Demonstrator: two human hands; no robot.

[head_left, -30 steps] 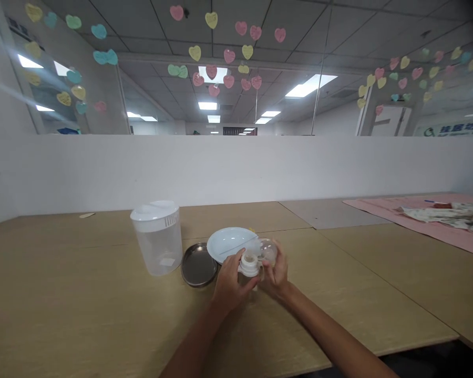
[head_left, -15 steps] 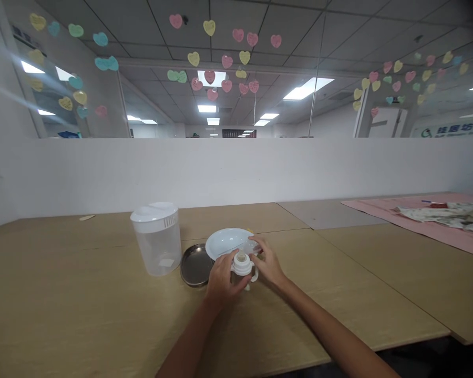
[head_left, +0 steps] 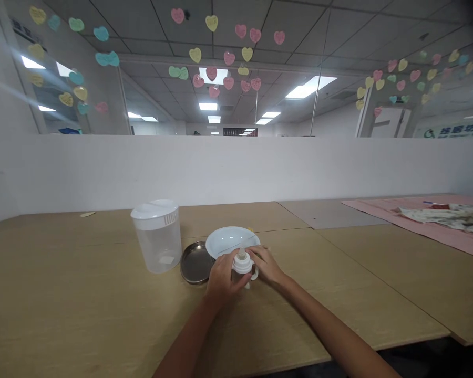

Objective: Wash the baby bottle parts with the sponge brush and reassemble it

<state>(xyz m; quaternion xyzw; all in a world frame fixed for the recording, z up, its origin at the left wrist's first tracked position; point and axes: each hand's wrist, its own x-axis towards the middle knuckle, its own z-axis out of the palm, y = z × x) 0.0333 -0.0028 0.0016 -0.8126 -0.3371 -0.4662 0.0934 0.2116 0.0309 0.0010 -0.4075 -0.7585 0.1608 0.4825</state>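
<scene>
A baby bottle (head_left: 242,264) with a white collar, a clear teat and side handles stands upright in front of me. My left hand (head_left: 221,278) is wrapped round its left side, thumb across the front. Close against the right of the collar and teat, my right hand (head_left: 265,265) has its fingers curled; part of the grip is hidden. Just behind the bottle lies a white bowl (head_left: 228,237), partly covered by my hands. Left of it is a round metal dish (head_left: 196,265).
A clear plastic bucket with a white lid (head_left: 155,210) stands left of the dish. A pink cloth (head_left: 372,207) with crumpled fabric (head_left: 449,216) lies at the far right. A white wall (head_left: 220,170) runs behind the wooden table (head_left: 82,294).
A clear cap seen in my right hand before no longer shows. My right hand has come down and in toward the bottle's top. My left hand keeps its hold.
</scene>
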